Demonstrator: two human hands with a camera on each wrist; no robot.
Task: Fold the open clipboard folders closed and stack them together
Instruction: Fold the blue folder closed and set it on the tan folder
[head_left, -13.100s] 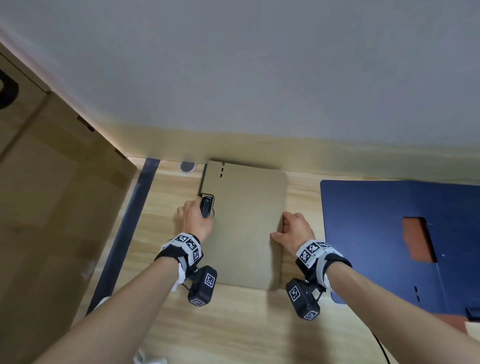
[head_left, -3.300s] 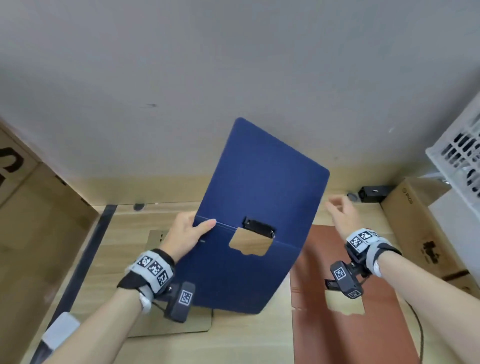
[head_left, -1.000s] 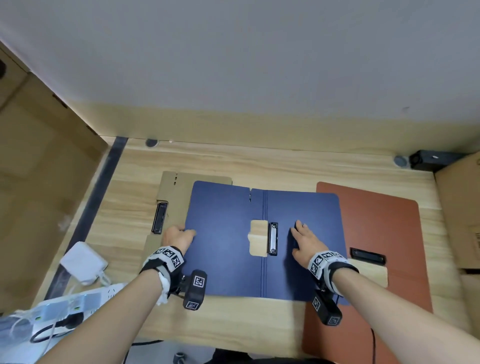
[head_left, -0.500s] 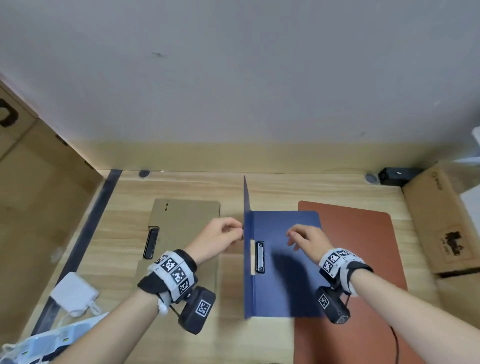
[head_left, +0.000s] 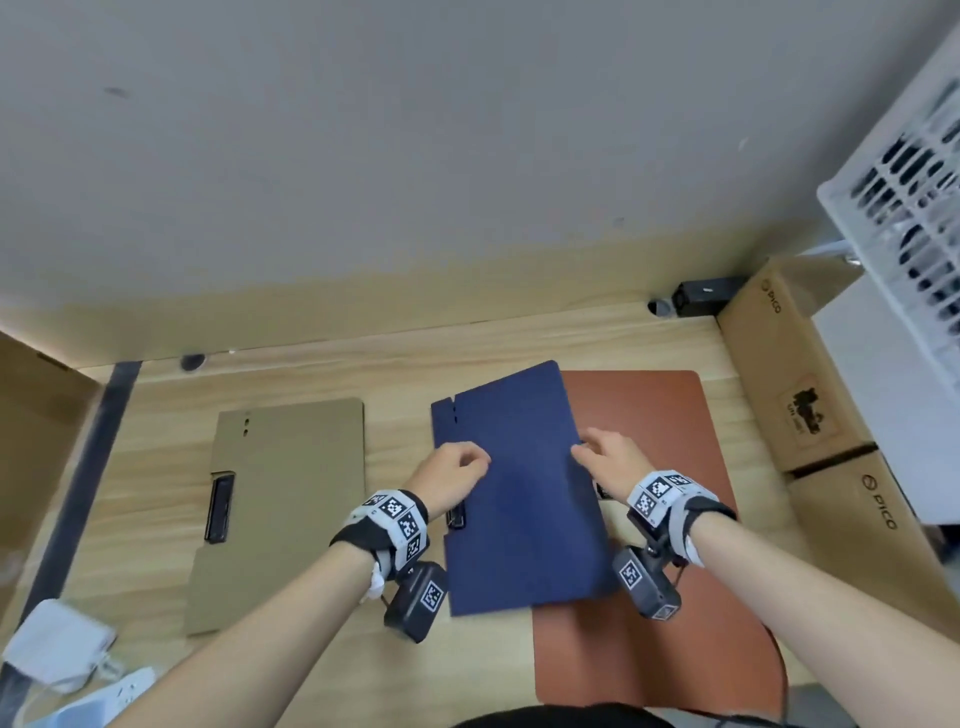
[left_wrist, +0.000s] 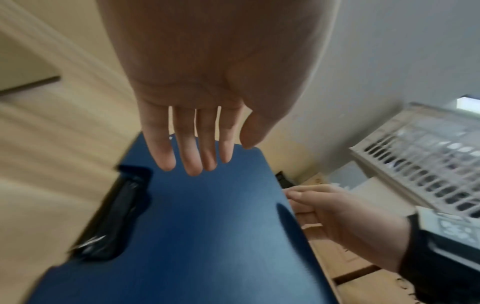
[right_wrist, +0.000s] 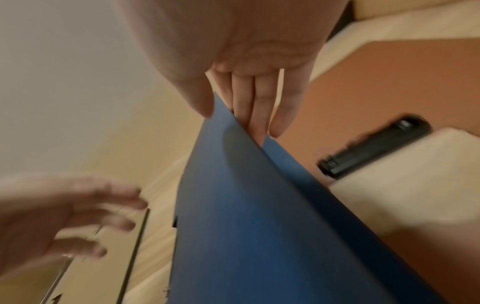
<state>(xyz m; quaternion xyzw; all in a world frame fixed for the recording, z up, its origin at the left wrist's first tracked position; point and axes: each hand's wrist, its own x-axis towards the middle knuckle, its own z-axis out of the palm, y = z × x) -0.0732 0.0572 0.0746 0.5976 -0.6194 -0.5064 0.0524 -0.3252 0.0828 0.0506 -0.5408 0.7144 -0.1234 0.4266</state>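
Observation:
A blue folder (head_left: 519, 493) lies folded shut at the table's middle, slightly tilted, its right part over an open orange-brown folder (head_left: 654, 597). My right hand (head_left: 602, 457) pinches the blue folder's right edge, thumb on top and fingers (right_wrist: 259, 115) beneath the cover (right_wrist: 246, 226). My left hand (head_left: 457, 470) hovers over the blue folder's left side (left_wrist: 207, 236) with fingers (left_wrist: 192, 150) straight, holding nothing. A closed tan folder (head_left: 280, 499) with a black clip (head_left: 219, 506) lies to the left. The orange-brown folder's black clip (right_wrist: 374, 146) shows beside the blue one.
Stacked cardboard boxes (head_left: 800, 395) and a white slotted basket (head_left: 909, 171) stand at the right. A black device (head_left: 701, 293) sits at the back wall. A white adapter (head_left: 57, 647) and power strip lie front left. A brown panel (head_left: 31, 441) borders the left.
The blue folder's left cover, upright half a second ago, now lies folded down to the right. My left hand has let go of it. My right hand has taken the right edge.

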